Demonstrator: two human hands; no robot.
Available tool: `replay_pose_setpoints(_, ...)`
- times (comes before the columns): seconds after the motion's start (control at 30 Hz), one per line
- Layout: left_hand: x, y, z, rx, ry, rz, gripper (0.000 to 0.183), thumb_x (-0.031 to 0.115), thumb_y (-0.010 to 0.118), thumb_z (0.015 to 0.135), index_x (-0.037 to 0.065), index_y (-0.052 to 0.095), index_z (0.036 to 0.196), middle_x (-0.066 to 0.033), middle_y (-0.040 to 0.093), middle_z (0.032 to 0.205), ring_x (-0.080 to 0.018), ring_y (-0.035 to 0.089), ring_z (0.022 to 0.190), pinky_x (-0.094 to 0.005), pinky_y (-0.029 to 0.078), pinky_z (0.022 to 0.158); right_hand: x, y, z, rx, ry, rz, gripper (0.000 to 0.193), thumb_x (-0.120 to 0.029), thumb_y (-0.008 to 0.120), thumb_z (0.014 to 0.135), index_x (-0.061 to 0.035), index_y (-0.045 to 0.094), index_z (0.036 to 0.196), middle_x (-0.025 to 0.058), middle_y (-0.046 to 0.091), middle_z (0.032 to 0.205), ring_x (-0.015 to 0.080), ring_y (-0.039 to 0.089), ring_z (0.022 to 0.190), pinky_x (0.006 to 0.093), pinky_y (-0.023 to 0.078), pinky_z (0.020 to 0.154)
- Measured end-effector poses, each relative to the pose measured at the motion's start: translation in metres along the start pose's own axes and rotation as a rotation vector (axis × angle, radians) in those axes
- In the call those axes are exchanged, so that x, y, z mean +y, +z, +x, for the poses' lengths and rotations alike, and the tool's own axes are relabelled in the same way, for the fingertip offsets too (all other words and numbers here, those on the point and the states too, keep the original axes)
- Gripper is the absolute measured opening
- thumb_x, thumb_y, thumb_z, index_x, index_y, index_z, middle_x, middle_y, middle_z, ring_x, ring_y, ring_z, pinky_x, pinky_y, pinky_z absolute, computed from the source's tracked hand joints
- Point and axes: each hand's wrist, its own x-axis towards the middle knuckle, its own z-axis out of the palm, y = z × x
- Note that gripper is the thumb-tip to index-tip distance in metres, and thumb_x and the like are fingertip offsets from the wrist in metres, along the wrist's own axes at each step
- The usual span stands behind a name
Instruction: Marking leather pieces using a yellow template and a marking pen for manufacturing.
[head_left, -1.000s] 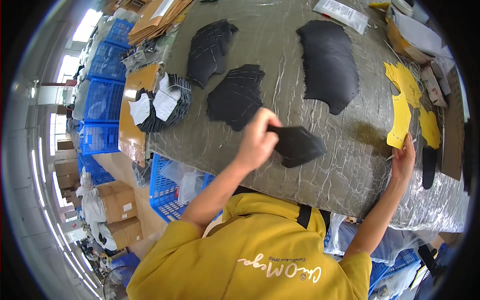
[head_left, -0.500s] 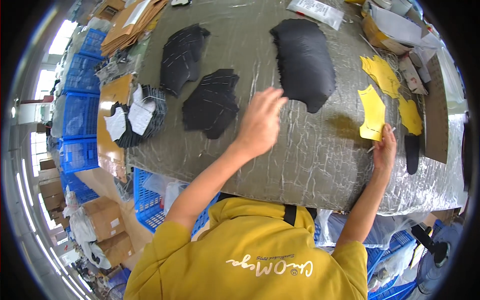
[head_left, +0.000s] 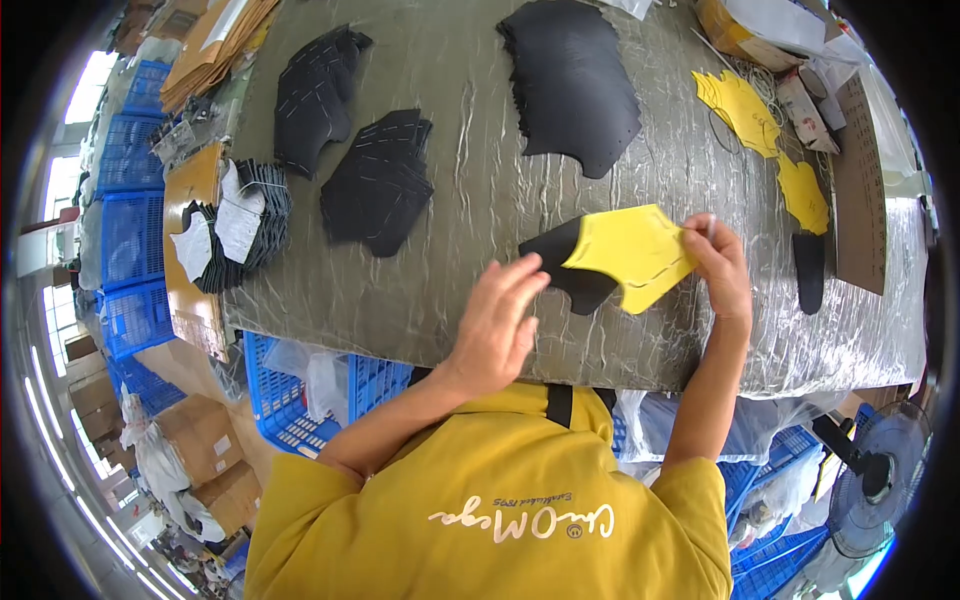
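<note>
A yellow pattern template (head_left: 632, 245) with dashed slots lies over part of a single black cut piece (head_left: 578, 290) in front of me. My right hand (head_left: 722, 270) pinches the template's right edge between thumb and fingers. A slim whitish stick, perhaps a pen, shows blurred among those fingers. At the black piece's left tip is my left hand (head_left: 495, 325), fingers stretched out and thumb apart; I cannot tell whether the fingertips touch it. Beyond lies a thick stack of black pieces (head_left: 575, 85). Two fanned piles of marked black pieces (head_left: 378, 185) (head_left: 318, 95) sit to the left.
More yellow templates (head_left: 740, 110) lie at the right beside a cardboard panel (head_left: 862, 190). A narrow black strip (head_left: 809, 275) is near them. Tied bundles of dark pieces (head_left: 262, 215) stand at the left edge. Blue crates (head_left: 300, 395) and a fan (head_left: 880, 480) flank me below the table.
The yellow template has moved left from the right side and now overlaps a separate black piece nearer me. My left hand has come closer to my body. The whole view has shifted slightly.
</note>
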Motion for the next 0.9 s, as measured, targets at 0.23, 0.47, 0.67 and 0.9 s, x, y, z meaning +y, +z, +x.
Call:
replay_pose_setpoints(0.23,-0.023,0.006,0.027,-0.108,0.053,0.179,0.044,0.005,0.066,0.085,0.002,0.054,0.127,-0.0218,0.042,0.152,-0.0422,0.041,0.14,-0.0555,0.032,0.117,-0.004,0.076,-0.003,-0.012,-0.252,-0.5,0.015,-0.007,0.071,0.091,-0.001,0.07,0.105,0.0058,0.069,0.086,0.0128,0.061,0.073,0.0302,0.05,0.068)
replay_pose_setpoints(0.47,-0.039,0.021,0.017,-0.135,0.058,0.245,0.044,0.001,0.067,0.082,0.003,0.055,0.125,-0.0199,0.042,0.153,-0.0399,0.041,0.14,-0.0566,0.032,0.117,-0.021,0.062,-0.026,-0.144,-0.253,-0.776,0.03,-0.003,0.075,0.082,-0.0043,0.071,0.111,0.0083,0.067,0.119,0.0273,0.069,0.091,0.0331,0.055,0.074)
replay_pose_setpoints(0.67,-0.041,0.019,0.021,-0.148,0.07,0.232,0.045,-0.001,0.068,0.081,0.002,0.055,0.124,-0.0204,0.044,0.153,-0.0403,0.042,0.141,-0.0563,0.033,0.117,-0.011,0.053,-0.022,-0.205,-0.385,-0.766,0.037,0.001,0.078,0.077,-0.0039,0.071,0.113,0.0074,0.067,0.121,0.0292,0.069,0.097,0.0369,0.057,0.08)
replay_pose_setpoints(0.9,-0.044,0.016,0.03,-0.201,0.107,0.192,0.044,-0.004,0.069,0.079,0.0,0.06,0.122,-0.0188,0.046,0.152,-0.0386,0.043,0.142,-0.0491,0.041,0.116,-0.016,0.047,-0.014,-0.265,-0.378,-0.748,0.037,0.002,0.077,0.077,-0.0039,0.071,0.113,0.0074,0.068,0.123,0.0295,0.07,0.098,0.0369,0.058,0.081)
